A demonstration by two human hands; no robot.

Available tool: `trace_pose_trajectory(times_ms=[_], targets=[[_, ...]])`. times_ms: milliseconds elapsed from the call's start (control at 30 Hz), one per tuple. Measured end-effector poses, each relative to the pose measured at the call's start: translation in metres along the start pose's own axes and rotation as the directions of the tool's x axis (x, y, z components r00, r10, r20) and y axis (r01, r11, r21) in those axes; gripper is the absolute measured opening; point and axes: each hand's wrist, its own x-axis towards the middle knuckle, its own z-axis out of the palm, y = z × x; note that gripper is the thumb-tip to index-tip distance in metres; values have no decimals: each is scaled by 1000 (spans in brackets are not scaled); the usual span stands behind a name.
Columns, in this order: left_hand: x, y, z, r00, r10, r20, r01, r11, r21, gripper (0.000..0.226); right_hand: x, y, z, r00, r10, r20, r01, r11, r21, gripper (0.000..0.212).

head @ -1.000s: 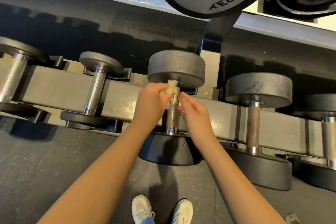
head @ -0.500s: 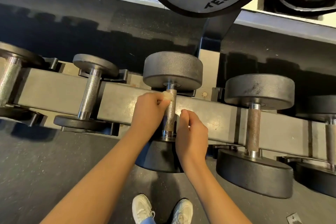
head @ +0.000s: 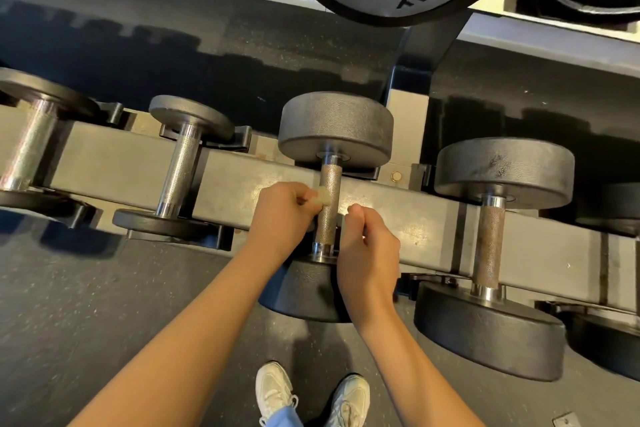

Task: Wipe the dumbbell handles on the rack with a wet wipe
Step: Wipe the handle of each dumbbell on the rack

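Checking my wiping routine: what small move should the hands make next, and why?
Probably slide the left hand with the wipe down the middle handle toward its near collar: the wipe sits against the handle's left side at mid-length, with the handle bare below it.

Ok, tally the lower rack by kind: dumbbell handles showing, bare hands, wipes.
Knurled metal dumbbell handles: 4
Bare hands: 2, left hand, right hand
Crumpled pale wet wipe: 1
Total: 7
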Motion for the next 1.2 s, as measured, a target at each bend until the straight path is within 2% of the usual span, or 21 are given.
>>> trace_pose_trajectory(times_ms=[167,267,367,533,667,767,867,933,1033,1200], targets=[[23,24,3,988,45,-151,-61,993,-100,18,1,2,2,1000,-28,0,28,1000,-2,32],[18,17,8,987,50,-153,-54,998,-21,17,1,6,2,997,-69,-17,69,998,14,35],[1,-2,8,996,21,-85,-19,1000,25,22,0,6,3,994,-107,-34,107,994,23,40],[-7,-12,-2,996,-27,89,17,993,115,15,2,4,6,998,-30,-50,29,999,-26,36],[-12,-18,-11,990,-10,138,-2,996,89,7,6,6,7,984,-178,5,177,971,-162,26],[-19,-26,-25,999,21,38,-23,997,70,5,7,6,8,939,-326,111,344,885,-313,22],[-23,-38,-54,990,90,-108,-78,991,109,16,6,-6,13,880,-401,254,475,753,-455,19],[-23,-48,-76,979,110,-174,-92,990,109,15,9,-20,22,845,-363,393,530,669,-521,21],[-17,-63,-105,952,104,-288,-61,986,157,13,19,-37,51,789,-267,554,570,655,-496,28],[24,-76,-147,906,153,-394,-80,977,197,8,42,-41,103,729,-221,648,615,627,-478,42]])
